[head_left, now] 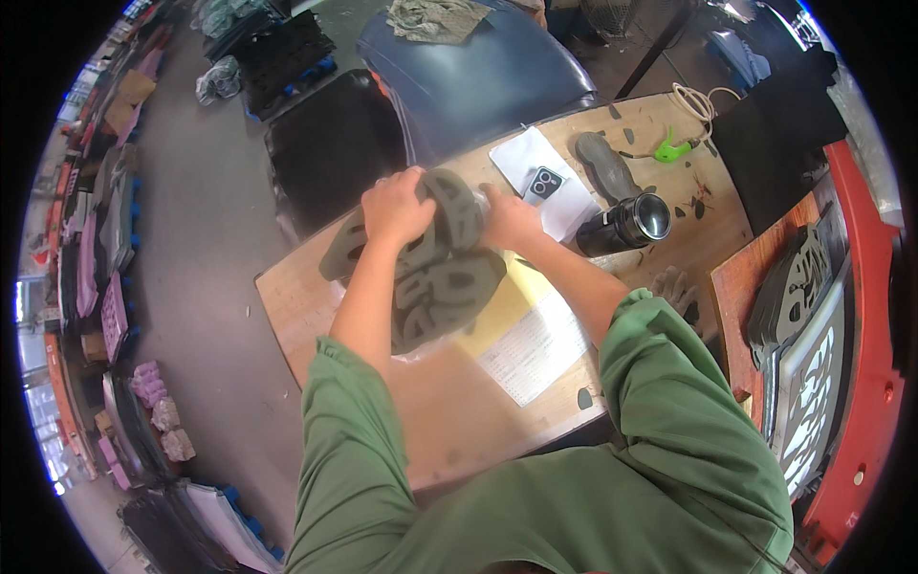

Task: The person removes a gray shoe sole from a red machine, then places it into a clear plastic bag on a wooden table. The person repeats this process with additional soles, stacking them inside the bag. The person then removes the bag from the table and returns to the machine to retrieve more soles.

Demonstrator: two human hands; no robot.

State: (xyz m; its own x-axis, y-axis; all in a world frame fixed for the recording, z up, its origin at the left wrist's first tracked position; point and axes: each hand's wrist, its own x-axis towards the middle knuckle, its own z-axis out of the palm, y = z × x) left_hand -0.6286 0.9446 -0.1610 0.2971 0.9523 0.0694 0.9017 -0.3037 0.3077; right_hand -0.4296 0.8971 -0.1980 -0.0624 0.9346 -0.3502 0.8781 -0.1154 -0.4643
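Note:
Several dark grey-green shoe soles point(446, 298) with cut-out shapes lie together on the wooden table in front of me. Thin clear plastic shows along some of their edges. My left hand point(398, 208) is closed on the far left part of an upper sole, its fingers curled out of sight. On the other side, my right hand point(513, 222) pinches what looks like clear plastic at the soles' right edge. Yellow paper point(505, 304) and a printed white sheet point(535, 352) lie partly under and beside the soles.
Right of my right hand are a phone point(546, 182) on white paper, a black flask point(623, 226) lying tilted, a single grey sole point(606, 166) and a green air gun point(673, 147). A blue padded seat point(478, 72) stands beyond the table. Stacked cut sheets point(790, 287) stand far right.

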